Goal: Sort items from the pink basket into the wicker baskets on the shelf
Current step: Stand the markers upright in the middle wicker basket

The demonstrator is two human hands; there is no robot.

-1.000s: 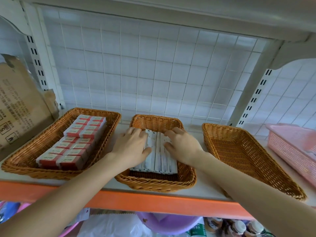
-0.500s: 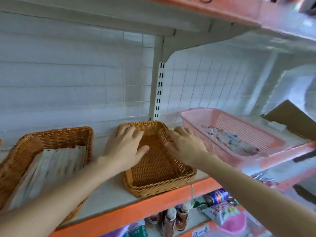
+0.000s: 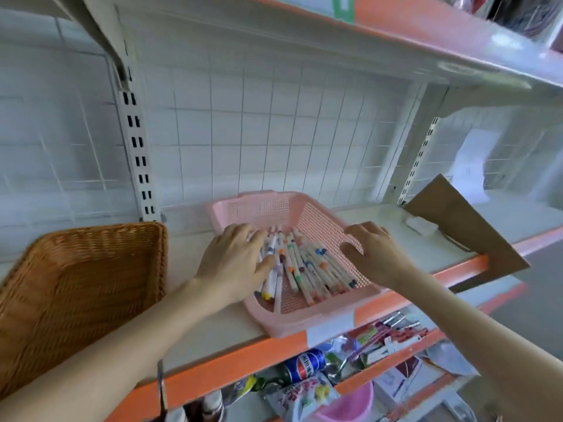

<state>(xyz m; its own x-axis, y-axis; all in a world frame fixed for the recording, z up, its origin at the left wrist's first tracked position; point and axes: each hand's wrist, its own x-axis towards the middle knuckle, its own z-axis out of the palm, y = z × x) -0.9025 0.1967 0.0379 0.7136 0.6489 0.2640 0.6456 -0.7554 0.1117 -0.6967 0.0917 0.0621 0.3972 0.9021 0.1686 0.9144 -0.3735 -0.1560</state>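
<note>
The pink basket (image 3: pixel 265 208) stands on the shelf at the centre, with several white markers (image 3: pixel 307 266) with coloured caps lying in it. My left hand (image 3: pixel 234 263) rests flat on the left part of the marker pile, fingers spread, thumb touching a marker. My right hand (image 3: pixel 374 251) hovers over the basket's right wall, fingers apart and holding nothing. An empty wicker basket (image 3: pixel 79 287) sits to the left of the pink basket, apart from both hands.
A brown cardboard piece (image 3: pixel 466 226) leans at the right over the shelf's orange front edge (image 3: pixel 243 351). A small white object (image 3: pixel 422 225) lies beside it. The lower shelf holds a cola can (image 3: pixel 304 363), packets and a pink bowl (image 3: pixel 350 406). A wire grid backs the shelf.
My view swung right, from the wicker baskets to the pink basket. Both hands left the middle wicker basket, passed the empty one and now reach the pink basket; the left touches the markers.
</note>
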